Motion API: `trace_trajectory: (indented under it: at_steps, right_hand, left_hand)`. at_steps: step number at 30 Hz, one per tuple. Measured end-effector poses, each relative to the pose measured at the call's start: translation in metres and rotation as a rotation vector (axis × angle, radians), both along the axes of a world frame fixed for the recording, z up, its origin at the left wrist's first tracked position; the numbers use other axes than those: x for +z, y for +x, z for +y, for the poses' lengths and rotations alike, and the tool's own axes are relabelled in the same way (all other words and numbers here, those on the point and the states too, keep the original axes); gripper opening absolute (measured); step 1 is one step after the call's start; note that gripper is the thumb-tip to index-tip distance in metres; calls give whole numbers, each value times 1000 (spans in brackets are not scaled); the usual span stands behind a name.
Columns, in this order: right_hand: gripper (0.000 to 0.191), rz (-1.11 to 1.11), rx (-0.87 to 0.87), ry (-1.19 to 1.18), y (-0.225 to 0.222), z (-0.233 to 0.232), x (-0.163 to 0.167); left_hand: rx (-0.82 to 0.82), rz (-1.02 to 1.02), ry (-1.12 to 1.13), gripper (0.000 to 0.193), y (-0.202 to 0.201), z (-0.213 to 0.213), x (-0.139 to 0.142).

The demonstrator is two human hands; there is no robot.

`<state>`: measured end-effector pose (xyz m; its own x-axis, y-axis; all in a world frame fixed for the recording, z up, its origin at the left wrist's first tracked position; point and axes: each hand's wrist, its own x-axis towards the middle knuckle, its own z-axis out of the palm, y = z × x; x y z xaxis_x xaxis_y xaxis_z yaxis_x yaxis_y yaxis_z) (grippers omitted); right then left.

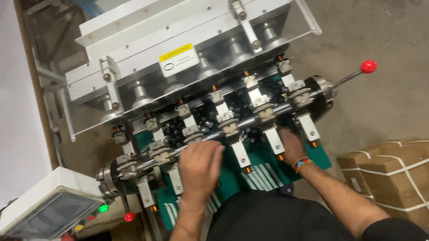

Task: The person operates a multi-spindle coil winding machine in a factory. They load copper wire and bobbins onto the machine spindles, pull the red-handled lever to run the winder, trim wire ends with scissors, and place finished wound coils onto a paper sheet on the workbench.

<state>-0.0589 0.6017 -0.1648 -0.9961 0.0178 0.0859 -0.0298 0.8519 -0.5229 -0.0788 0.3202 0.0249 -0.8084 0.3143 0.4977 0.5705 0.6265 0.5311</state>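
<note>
Hands work at a grey multi-station winding machine with a long polished steel shaft [217, 135] running across its front, its long axis tilted from lower left to upper right. The left hand [199, 164] lies on top of that shaft near its middle, fingers curled down over a white clamp block; whether it actually grips anything I cannot tell, since the palm hides what is beneath. The right hand [292, 148], wearing a colourful woven wristband [302, 164], sits just below the shaft further toward its right end, tucked between two white and steel hanging brackets [274, 140], and its fingers are hidden too. Left of the two is nearer the shaft's centre. Beyond the shaft's right end a thin lever with a red ball knob [369, 66] sticks out. Below the shaft's left end hangs a white control box [51, 205] with coloured buttons; strapped brown cardboard cartons [415, 174] stand to the lower right.
</note>
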Motion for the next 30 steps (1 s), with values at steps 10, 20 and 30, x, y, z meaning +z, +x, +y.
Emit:
trace_trajectory:
  at_steps: [10,20,30]
  right_hand:
    - [29,-482,426,-175,132,80,-38]
    - [33,-586,92,-554,120,181,-15]
    - [40,-693,-26,-1600,61,121,-7]
  left_hand:
    - [-349,21,-404,29,17,226,-32]
    - [250,-516,81,22,111,175,-106]
    - [16,-1267,321,25,79,214,-213]
